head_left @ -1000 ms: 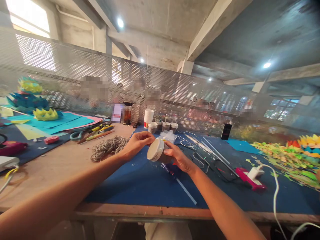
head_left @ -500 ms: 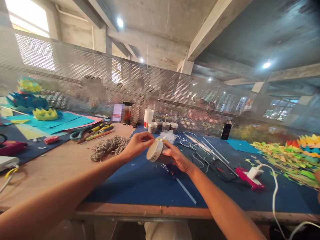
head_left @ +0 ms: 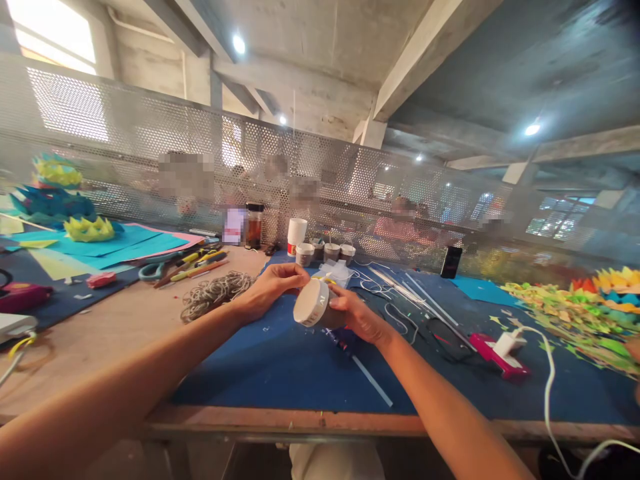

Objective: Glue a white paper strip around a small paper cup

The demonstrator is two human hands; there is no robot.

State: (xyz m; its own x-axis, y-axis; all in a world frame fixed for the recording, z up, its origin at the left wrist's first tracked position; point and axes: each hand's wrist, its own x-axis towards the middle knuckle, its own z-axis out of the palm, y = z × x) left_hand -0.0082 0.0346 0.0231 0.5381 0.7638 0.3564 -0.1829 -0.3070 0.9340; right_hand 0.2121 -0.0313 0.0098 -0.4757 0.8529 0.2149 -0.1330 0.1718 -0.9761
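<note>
Above the blue mat, my right hand (head_left: 359, 315) is wrapped round the side of a small brown paper cup (head_left: 309, 303) with a pale lettered band. The cup lies tilted, its flat round end towards me. My left hand (head_left: 274, 285) is closed in a pinch by the cup's upper left edge; whatever its fingertips hold is too small to make out. A bit of yellow shows behind the cup, between the hands. Beneath the right hand is a dark blue object (head_left: 338, 340), partly hidden, with a translucent stick (head_left: 373, 381) extending towards the table edge.
A bundle of grey cord (head_left: 216, 297) and pliers (head_left: 165, 267) lie left. Behind stand small cups (head_left: 332, 252), a tall white cup (head_left: 297, 233) and a jar (head_left: 255, 227). Right are a pink power strip (head_left: 500, 357), a white cable (head_left: 549, 393) and paper cutouts (head_left: 570, 313).
The cup has turned slightly in my right hand, so different lettering on its band shows. My left hand stays pinched at its edge, almost unmoved.
</note>
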